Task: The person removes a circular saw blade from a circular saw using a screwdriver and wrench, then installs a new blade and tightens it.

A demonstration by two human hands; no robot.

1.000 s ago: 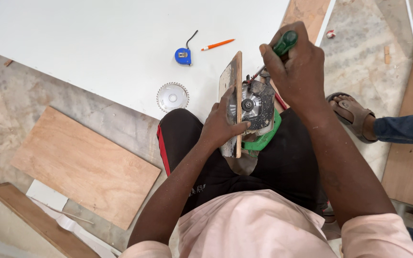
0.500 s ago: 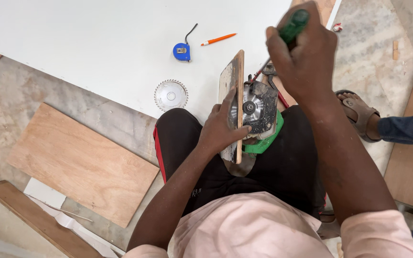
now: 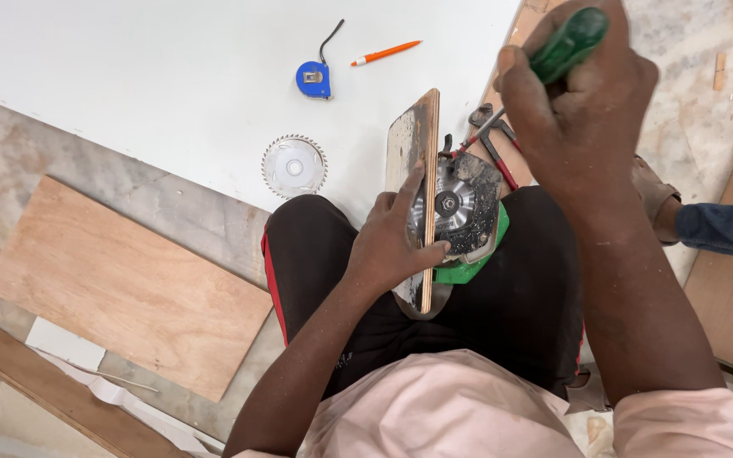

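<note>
A green circular saw [image 3: 466, 212] lies on its side across my lap, its blade housing facing up. My left hand [image 3: 392, 242] grips the saw's wooden-backed base plate [image 3: 426, 153] and steadies it. My right hand [image 3: 574, 106] is raised above the saw, closed around a green-handled tool [image 3: 568, 42] whose tip I cannot see. A loose toothed saw blade [image 3: 294, 165] rests on the edge of the white board [image 3: 171, 68].
A blue tape measure [image 3: 314, 78] and an orange pen [image 3: 386, 53] lie on the white board. Red-handled pliers [image 3: 489, 140] sit beside the saw. A plywood sheet [image 3: 129, 284] lies on the floor at left. Another person's sandalled foot [image 3: 659, 199] is at right.
My right hand has lifted the green-handled tool up and away from the saw. My left hand stays on the base plate.
</note>
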